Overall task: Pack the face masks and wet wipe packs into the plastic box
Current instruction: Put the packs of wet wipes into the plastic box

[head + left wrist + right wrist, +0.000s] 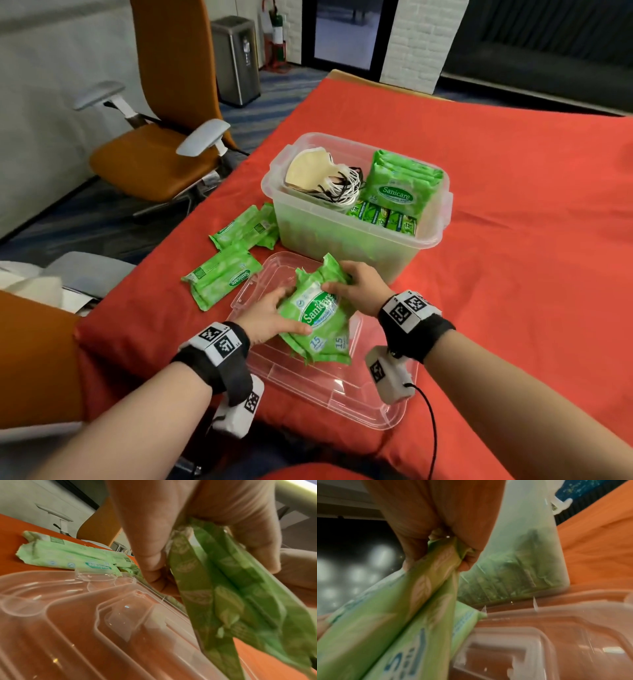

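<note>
Both hands hold a small stack of green wet wipe packs (317, 317) above the clear lid (329, 387). My left hand (270, 317) grips the stack's left side (214, 582); my right hand (356, 284) grips its far end (426, 588). Behind them stands the clear plastic box (346, 236), open. It holds cream face masks (317, 171) at the left and green wipe packs (397, 185) at the right. Three more wipe packs (222, 277) lie on the red cloth left of the box, also seen from the left wrist (68, 557).
The red-covered table (513, 240) stretches to the right and back. An orange office chair (161, 137) stands off the table's left edge, and a metal bin (236, 58) is further back on the floor.
</note>
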{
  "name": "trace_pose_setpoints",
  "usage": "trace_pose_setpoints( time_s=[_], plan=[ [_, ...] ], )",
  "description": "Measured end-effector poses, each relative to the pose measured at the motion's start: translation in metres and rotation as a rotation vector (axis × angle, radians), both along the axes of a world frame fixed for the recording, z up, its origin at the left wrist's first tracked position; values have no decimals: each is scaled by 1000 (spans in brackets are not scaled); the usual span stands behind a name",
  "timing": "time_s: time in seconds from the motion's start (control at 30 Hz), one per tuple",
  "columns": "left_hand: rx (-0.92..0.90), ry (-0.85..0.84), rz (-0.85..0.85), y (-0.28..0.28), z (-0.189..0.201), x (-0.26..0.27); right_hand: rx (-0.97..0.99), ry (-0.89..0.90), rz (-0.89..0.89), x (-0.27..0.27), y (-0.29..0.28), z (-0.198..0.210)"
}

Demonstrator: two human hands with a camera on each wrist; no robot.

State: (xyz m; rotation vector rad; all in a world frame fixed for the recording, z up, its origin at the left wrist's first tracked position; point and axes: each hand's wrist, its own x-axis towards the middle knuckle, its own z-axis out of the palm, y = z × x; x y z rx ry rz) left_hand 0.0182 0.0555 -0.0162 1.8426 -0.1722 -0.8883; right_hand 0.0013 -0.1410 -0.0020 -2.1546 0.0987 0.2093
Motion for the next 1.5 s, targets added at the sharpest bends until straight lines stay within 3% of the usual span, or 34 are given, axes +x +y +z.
trace_pose_setpoints(
  time_s=[0.2, 0.33, 0.63, 0.73, 0.9, 1.07, 1.23, 1.33, 1.5],
  plan=[
    [-41, -70, 62, 12, -7, 13, 406, -28, -292, -12, -10, -21],
    [34, -90, -17, 4, -15, 6, 649, 6, -401, -13, -10, -22],
    [-45, -75, 33, 0, -24, 7, 676, 142, -411, -18, -43, -28],
    [-33, -68, 7, 5, -26, 14, 729, 192, -338, -20, -56, -24],
    [-79, -5, -6, -7, -16, 15, 546, 259, -88, -18, -39, -15],
    [-117, 86, 41, -11, -12, 10, 564, 241, -136, -15, -23, -23],
    [44, -138, -148, -19, -12, 10, 405, 146, -142, -19, -22, -36],
    [147, -356, -223, -21, -14, 14, 308, 61, -162, -23, -26, -41],
    [452, -720, -424, -38, -2, 11, -69, 41, -166, -29, -26, -49]
  ],
)
